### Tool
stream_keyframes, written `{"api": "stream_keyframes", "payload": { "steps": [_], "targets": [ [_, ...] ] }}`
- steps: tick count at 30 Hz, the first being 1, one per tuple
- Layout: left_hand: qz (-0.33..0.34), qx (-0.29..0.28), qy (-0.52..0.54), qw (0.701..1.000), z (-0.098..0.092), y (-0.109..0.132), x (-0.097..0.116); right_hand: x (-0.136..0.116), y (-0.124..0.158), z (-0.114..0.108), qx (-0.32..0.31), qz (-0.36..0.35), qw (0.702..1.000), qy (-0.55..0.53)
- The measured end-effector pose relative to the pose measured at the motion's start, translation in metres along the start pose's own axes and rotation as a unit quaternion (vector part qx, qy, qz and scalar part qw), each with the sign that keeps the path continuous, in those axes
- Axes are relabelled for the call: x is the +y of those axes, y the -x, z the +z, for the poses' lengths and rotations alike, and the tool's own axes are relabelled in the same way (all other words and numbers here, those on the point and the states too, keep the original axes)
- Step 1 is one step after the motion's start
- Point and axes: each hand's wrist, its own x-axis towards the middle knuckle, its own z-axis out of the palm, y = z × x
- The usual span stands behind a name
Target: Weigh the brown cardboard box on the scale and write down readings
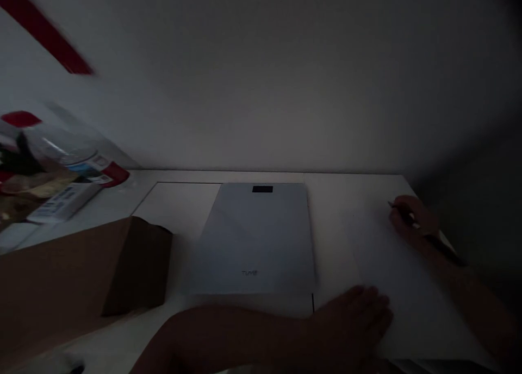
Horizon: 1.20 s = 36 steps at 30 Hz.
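At the right end of the white surface, my right hand (414,219) is closed in a writing grip around a thin dark pen (392,204), whose tip points left. Beneath it a white sheet of paper (379,249) lies flat, its edges faint in the dim light. My left hand (359,317) rests palm down on the lower left part of the sheet, fingers stretched out and holding nothing. My left forearm crosses in front of a flat pale scale (256,232) with a small black display (262,189) at its far edge.
On the left lies a brown cardboard box (61,276). Behind it are a clear plastic bottle with a red cap (22,118) and a small white box (61,203). A pale wall (277,91) rises behind the table (179,205), with a red strip (44,29) at upper left.
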Motion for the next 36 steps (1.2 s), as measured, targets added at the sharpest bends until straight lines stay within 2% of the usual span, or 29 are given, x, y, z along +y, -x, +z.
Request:
{"api": "stream_keyframes", "payload": {
  "steps": [2, 5, 9, 17, 27, 36],
  "targets": [
    [0.0, -0.005, -0.012, 1.0, -0.001, 0.0, 0.0, -0.013, -0.007, 0.012, 0.03, 0.021, 0.998, -0.055],
    [0.002, -0.001, -0.034, 0.999, 0.001, -0.001, -0.001, -0.028, -0.018, 0.036, 0.026, 0.046, 0.992, -0.113],
    [0.008, 0.001, -0.053, 0.999, 0.01, -0.001, -0.001, -0.031, -0.019, 0.056, 0.032, 0.074, 0.987, -0.136],
    [0.007, 0.021, -0.049, 0.999, 0.015, 0.0, -0.001, -0.016, -0.011, 0.058, 0.064, 0.084, 0.988, -0.11],
    [0.005, 0.003, -0.039, 0.999, 0.007, -0.001, -0.001, -0.014, -0.009, 0.063, 0.07, 0.079, 0.99, -0.088],
    [0.005, 0.019, -0.085, 0.996, 0.016, 0.0, 0.0, -0.015, -0.008, 0.058, 0.092, 0.063, 0.992, -0.06]
  ]
}}
